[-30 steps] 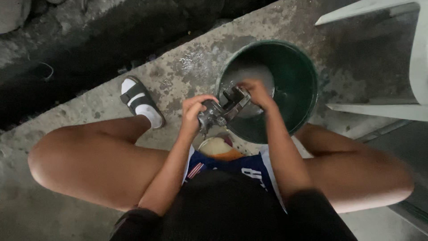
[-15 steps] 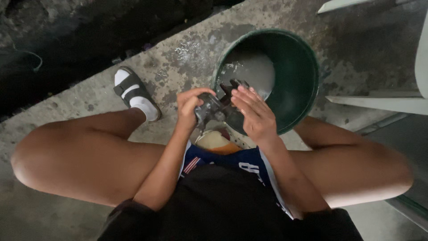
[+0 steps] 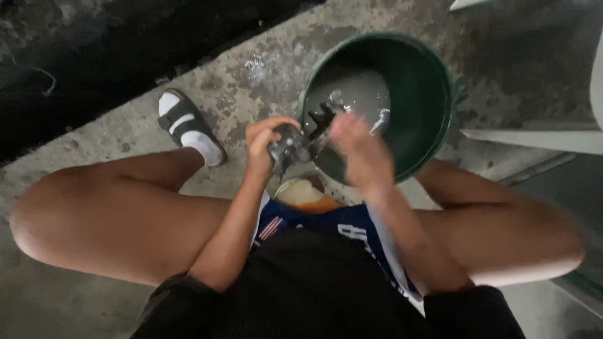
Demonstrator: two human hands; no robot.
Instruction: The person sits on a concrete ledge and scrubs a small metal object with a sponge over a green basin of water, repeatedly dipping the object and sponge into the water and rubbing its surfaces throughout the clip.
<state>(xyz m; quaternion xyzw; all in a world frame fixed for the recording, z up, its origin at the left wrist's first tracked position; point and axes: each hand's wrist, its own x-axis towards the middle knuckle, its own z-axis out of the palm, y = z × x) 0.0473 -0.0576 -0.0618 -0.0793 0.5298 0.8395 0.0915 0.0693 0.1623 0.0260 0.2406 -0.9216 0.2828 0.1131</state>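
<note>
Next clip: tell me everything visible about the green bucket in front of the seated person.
The green bucket is round, dark green, and looks like plastic with a thick rolled rim. It stands upright on the rough concrete floor, just ahead of the person's knees. Inside is shallow, greyish water with a few bright splashes near the middle. Its near rim is partly hidden by the hands: the left hand holds a dark metal part over that edge, and the blurred right hand is beside it. Whether either touches the rim is unclear.
</note>
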